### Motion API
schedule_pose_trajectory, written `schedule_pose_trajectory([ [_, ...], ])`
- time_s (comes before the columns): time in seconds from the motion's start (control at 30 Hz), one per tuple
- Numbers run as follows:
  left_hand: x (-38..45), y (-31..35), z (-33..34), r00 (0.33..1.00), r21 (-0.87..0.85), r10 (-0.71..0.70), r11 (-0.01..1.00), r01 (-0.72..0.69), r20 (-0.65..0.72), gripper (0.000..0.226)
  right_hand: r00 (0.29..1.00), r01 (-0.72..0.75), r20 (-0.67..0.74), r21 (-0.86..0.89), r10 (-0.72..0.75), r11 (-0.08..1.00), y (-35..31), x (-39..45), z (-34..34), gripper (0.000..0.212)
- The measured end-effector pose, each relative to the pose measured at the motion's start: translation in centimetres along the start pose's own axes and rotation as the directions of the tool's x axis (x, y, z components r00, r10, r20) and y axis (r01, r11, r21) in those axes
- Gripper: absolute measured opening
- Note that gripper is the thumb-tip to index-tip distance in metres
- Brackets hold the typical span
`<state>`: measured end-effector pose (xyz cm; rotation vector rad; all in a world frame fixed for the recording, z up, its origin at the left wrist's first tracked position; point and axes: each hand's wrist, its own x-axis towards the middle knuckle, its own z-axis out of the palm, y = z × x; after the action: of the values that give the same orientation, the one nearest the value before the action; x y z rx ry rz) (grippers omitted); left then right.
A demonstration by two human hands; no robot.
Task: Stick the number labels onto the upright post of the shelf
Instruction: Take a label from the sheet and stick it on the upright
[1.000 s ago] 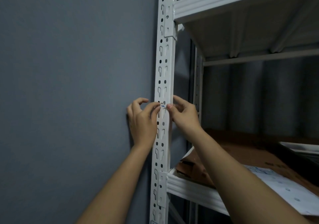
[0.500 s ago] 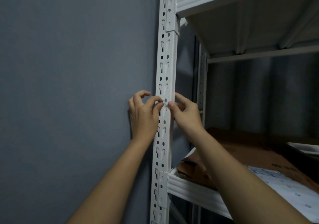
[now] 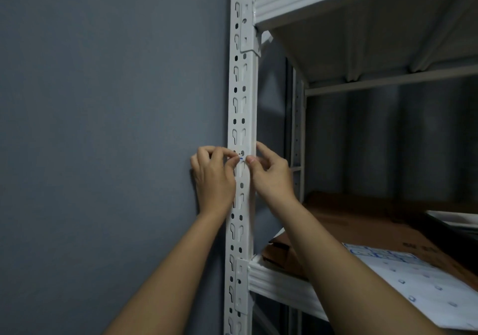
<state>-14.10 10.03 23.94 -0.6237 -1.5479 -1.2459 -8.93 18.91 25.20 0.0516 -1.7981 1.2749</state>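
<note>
A white perforated upright post [image 3: 241, 97] of a metal shelf runs top to bottom through the middle of the view. A tiny label [image 3: 241, 157] with a blue mark lies against the post's face at mid height. My left hand [image 3: 213, 179] pinches its left end between thumb and forefinger. My right hand [image 3: 271, 177] pinches its right end, the other fingers loosely curled. Most of the label is hidden by the fingertips, and its number cannot be read.
A grey wall [image 3: 103, 128] stands directly left of the post. A white shelf [image 3: 336, 4] juts out above on the right. The lower shelf [image 3: 279, 280] carries brown cardboard [image 3: 362, 226] and a white printed sheet [image 3: 419, 280]. A rear post [image 3: 297, 128] stands behind.
Both hands stay at the same spot on the post with the label between them. The view has shifted slightly, so the post and hands sit a little more to the right and higher.
</note>
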Motion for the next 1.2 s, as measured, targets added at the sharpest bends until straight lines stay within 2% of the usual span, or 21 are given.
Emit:
schedule_pose_trajectory([
  [0.2, 0.1, -0.1, -0.3, 0.997, -0.045, -0.009, 0.999, 0.006, -0.071, 0.006, 1.000, -0.013, -0.018, -0.002, 0.012, 1.000, -0.2, -0.2, 0.3, 0.044],
  [0.33, 0.2, -0.2, -0.5, 0.995, 0.007, 0.079, 0.997, -0.078, -0.069, 0.002, 0.999, -0.019, -0.031, -0.011, 0.018, 1.000, -0.2, -0.3, 0.5, 0.042],
  [0.5, -0.1, -0.2, -0.1, 0.995, 0.017, 0.069, 0.998, -0.068, -0.070, 0.005, 0.998, -0.021, -0.058, -0.002, 0.021, 1.000, 0.1, -0.2, 0.9, 0.043],
  [0.63, -0.1, 0.1, 0.1, 0.995, 0.008, 0.084, 0.996, -0.084, -0.049, 0.004, 0.997, -0.007, -0.080, -0.008, 0.006, 1.000, 0.1, -0.4, 1.0, 0.043],
  [0.83, -0.1, 0.4, -0.3, 0.999, 0.037, 0.027, 0.999, -0.028, 0.024, 0.009, 0.999, 0.000, -0.053, -0.060, -0.003, 0.998, 0.0, -0.5, 0.8, 0.043],
  [1.0, 0.0, 0.1, -0.7, 0.999, -0.019, -0.011, 1.000, 0.010, -0.046, 0.007, 0.999, -0.008, -0.050, -0.111, 0.002, 0.994, -1.0, -1.2, 0.4, 0.045],
  [1.2, -0.4, 0.0, -0.3, 0.996, -0.030, 0.017, 0.999, -0.020, -0.091, 0.003, 0.998, -0.021, -0.060, -0.107, 0.015, 0.994, -1.5, -1.6, 0.3, 0.045],
])
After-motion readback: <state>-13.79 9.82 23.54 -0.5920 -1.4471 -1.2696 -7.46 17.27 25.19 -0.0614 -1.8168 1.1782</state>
